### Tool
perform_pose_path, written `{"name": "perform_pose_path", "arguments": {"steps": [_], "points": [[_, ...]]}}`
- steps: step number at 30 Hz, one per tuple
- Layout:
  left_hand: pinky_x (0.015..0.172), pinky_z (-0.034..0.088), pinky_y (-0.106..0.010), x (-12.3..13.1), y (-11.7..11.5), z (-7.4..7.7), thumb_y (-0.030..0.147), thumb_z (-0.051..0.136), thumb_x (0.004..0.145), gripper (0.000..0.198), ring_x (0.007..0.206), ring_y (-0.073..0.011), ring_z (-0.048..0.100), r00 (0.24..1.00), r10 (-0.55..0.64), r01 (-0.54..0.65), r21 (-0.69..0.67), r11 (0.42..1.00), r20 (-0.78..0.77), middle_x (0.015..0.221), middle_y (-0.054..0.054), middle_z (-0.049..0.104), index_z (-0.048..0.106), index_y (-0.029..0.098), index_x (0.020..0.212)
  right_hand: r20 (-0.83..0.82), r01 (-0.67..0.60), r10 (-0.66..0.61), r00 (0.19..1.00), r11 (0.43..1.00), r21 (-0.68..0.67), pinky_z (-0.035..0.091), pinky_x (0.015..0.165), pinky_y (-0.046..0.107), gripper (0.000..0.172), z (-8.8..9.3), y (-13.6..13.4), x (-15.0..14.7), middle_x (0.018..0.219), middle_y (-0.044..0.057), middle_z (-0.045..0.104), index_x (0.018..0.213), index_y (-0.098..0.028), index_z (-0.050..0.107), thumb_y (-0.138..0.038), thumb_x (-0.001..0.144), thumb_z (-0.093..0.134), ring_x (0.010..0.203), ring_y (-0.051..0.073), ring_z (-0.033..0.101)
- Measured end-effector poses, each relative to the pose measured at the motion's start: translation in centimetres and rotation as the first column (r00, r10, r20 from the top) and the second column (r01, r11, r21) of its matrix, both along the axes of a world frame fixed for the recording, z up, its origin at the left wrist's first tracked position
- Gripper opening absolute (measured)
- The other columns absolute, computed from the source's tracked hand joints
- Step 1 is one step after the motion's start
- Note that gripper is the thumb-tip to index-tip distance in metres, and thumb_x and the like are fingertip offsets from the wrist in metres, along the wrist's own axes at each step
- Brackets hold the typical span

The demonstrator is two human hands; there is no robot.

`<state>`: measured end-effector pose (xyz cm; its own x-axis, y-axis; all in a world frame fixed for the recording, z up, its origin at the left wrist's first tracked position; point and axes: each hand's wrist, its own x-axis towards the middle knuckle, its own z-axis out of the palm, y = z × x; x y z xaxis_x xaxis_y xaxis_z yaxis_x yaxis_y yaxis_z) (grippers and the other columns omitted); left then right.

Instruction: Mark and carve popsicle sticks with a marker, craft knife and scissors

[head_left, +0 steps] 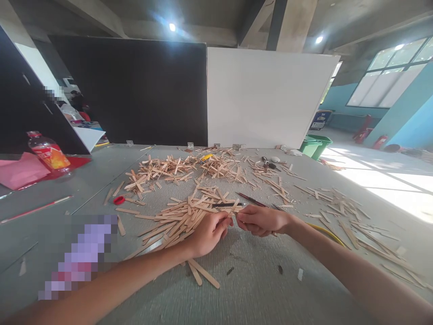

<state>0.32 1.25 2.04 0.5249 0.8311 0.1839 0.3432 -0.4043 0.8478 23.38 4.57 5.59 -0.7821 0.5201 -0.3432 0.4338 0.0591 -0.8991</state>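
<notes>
Near the middle of the table my left hand (214, 229) is closed in a pinch on a wooden craft stick (234, 206), whose upper end slants up past the fingertips. Almost touching it, my right hand (260, 220) is a fist with the thumb pressed on the forefinger. A small end of something thin shows below that fist, too little to name. A heap of loose craft sticks (182, 221) lies left of and behind my left hand. Just beyond the fingers is a black pen (227, 205), and a dark red, slim tool (252, 199) lies behind my right hand.
More sticks lie in a far pile (162, 168) with a yellow-handled tool (207, 157), and in scatter (341, 203) at right. Keys (269, 163), a red tape ring (119, 200), a yellow cable (326, 231) and a drink bottle (50, 153) are about. Panels (267, 99) stand behind.
</notes>
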Motion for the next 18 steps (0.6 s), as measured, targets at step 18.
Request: {"name": "perform_pose_path", "arguments": {"steps": [18], "points": [[0.059, 0.035, -0.024, 0.0, -0.1, 0.1, 0.045, 0.047, 0.107, 0.041, 0.059, -0.013, 0.048, 0.999, 0.024, -0.026, 0.044, 0.999, 0.042, 0.066, 0.002, 0.054, 0.065, 0.018, 0.081, -0.222, -0.165, 0.053, 0.974, 0.835, -0.525, 0.017, 0.028, 0.014, 0.039, -0.4, 1.5, 1.7, 0.05, -0.014, 0.029, 0.083, -0.019, 0.057, -0.053, 0.102, 0.057, 0.038, 0.005, 0.01]]}}
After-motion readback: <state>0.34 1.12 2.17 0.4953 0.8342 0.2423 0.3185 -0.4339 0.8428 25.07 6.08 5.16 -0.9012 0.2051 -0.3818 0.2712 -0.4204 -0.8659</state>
